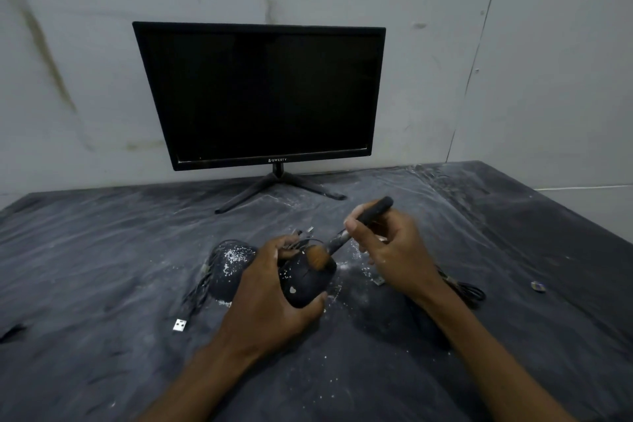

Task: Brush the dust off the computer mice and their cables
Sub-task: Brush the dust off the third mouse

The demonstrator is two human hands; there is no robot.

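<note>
Presently left hand (270,288) grips dusty black plastic mouse (308,279); right hand (390,250) pinches black-handled brown-bristled brush (346,236), bristles on mouse front.

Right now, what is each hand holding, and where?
Left hand grips a black mouse around its sides; right hand pinches a brush mid-handle.

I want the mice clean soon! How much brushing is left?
Nothing looks finished yet. The left hand holds one black mouse while the right hand works the brush over its front; white flecks remain on it. The second mouse, speckled white, and the cables look untouched.
</note>
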